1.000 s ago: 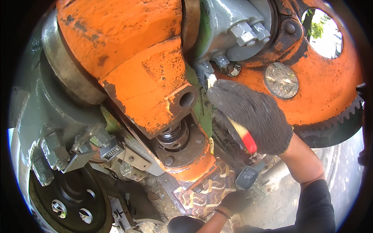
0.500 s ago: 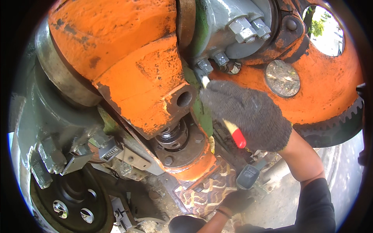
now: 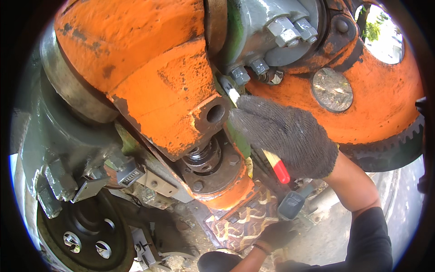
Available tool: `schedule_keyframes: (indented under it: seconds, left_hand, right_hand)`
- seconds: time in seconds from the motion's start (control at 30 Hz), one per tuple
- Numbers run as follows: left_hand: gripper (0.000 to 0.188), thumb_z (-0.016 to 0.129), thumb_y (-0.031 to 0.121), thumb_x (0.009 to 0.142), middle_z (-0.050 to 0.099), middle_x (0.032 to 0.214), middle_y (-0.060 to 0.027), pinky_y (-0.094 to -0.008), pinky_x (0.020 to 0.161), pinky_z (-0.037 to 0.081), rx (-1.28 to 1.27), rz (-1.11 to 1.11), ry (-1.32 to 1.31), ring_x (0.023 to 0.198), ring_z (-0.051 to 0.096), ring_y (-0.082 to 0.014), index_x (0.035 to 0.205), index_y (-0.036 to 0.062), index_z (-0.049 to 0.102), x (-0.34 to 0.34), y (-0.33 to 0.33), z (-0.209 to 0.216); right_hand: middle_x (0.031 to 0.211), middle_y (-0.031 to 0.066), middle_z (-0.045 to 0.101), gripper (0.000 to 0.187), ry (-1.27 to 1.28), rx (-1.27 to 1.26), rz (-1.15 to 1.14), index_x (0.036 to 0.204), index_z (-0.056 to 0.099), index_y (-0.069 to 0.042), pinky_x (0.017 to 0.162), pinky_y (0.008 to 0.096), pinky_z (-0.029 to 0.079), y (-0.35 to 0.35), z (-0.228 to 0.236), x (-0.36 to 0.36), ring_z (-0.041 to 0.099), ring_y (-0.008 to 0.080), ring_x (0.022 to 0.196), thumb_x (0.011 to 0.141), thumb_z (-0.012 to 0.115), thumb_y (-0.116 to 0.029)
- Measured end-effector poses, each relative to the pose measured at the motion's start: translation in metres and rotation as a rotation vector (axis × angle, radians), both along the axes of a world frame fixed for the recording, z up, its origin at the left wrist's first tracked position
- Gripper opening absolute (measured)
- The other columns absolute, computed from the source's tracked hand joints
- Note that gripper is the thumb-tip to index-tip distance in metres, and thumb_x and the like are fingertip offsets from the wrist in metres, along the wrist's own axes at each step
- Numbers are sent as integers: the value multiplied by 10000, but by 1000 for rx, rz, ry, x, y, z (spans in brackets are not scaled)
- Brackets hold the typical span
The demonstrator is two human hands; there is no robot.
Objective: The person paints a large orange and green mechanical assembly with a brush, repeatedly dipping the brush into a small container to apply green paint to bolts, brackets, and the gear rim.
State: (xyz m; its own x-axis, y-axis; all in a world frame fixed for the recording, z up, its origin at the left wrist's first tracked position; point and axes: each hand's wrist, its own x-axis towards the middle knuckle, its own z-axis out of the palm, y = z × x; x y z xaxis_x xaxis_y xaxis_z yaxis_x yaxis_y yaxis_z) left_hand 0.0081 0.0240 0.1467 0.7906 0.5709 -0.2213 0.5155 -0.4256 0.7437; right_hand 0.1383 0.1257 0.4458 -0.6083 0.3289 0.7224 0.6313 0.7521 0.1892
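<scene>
My right hand [image 3: 285, 136], in a dark knitted glove, is closed around a paintbrush [image 3: 277, 165] with a pale, red-ended wooden handle. Its light ferrule and grey-coated bristles [image 3: 228, 87] point up and left, into the gap between the orange machine casting [image 3: 158, 90] and the grey-painted flange [image 3: 258, 31] with large bolts. Lower down, my left hand [image 3: 276, 235], also gloved and with a dark bracelet at the wrist, is beside a brown patterned cloth [image 3: 240, 217]. Its fingers are too dark to make out.
A threaded shaft [image 3: 202, 156] enters a bolted collar under the casting. An orange toothed wheel [image 3: 380, 109] with round holes stands at the right. At lower left are a dark handwheel [image 3: 86, 231] and grey-painted bolts [image 3: 61, 181]. A grey pedal-like block [image 3: 291, 205] sits below my right hand.
My right hand and the brush have shifted slightly left and down, the brush tip moving away from the grey bolt. My left hand has hardly moved.
</scene>
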Motion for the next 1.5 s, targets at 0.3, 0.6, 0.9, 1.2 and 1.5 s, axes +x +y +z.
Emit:
schedule_keyframes:
  seconds: [0.3, 0.6, 0.9, 1.2, 1.5]
  left_hand:
    - [398, 551, 380, 1024, 737, 1133, -212, -534, 960, 527, 3, 35, -10, 1098, 698, -411, 1242, 71, 674, 2, -5, -4]
    - [386, 604, 446, 1009, 739, 1116, -182, -531, 908, 548, 41, 21, -8, 1068, 710, -395, 1131, 88, 679, 7, -14, -8]
    - [363, 596, 422, 1013, 729, 1056, -198, -545, 886, 535, 74, 25, -73, 1000, 704, -416, 1084, 75, 672, 8, -22, -9]
    - [420, 569, 458, 1011, 735, 1164, -187, -540, 959, 537, 54, 37, -22, 1104, 703, -407, 1157, 81, 680, 7, -21, -5]
    - [444, 560, 469, 1020, 728, 1222, -178, -540, 976, 534, -3, 9, 53, 1147, 696, -398, 1208, 85, 679, 1, -14, 2]
  right_hand:
    - [1436, 218, 634, 634, -28, -40, -23, 1465, 630, -66, 997, 484, 585, -15, -14, -6, 677, 430, 1249, 839, 707, -131]
    - [1266, 225, 662, 508, 63, 57, 0, 1346, 626, 17, 798, 430, 616, -22, -24, -3, 726, 369, 1016, 858, 684, -110]
    - [1360, 239, 657, 661, 217, -42, 17, 1436, 620, -19, 1002, 485, 578, -27, -35, -9, 685, 419, 1195, 803, 755, -156]
    - [1370, 185, 690, 607, 326, -92, 15, 1436, 651, -39, 1045, 467, 569, -38, -42, -5, 671, 387, 1264, 837, 735, -74]
    - [1180, 137, 761, 334, 748, -154, -218, 1272, 756, -79, 950, 459, 575, -79, -95, 4, 702, 360, 1143, 942, 706, -71]
